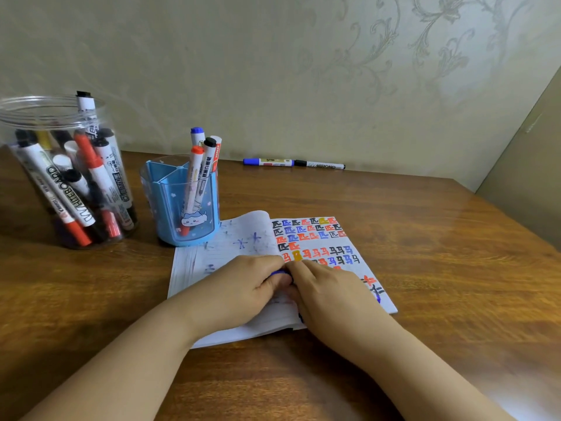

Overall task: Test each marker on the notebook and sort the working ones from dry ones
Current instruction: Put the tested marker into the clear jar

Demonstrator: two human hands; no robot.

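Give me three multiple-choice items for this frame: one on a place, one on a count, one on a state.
1. Where do the two loose markers lie?
A. against the wall
B. on the notebook
C. in the jar

2. How many markers stand in the blue holder?
A. one
B. four
C. eight

3. What state is the notebook in?
A. closed
B. open, right page filled with coloured marks
C. open, both pages blank

Answers: 1 A, they rest end to end at the table's far edge. 2 B, four tops stick out. 3 B, red, blue, black and yellow marks cover it.

blue marker (280, 272) mostly hidden between both hands, clear jar (18, 117) cut off left
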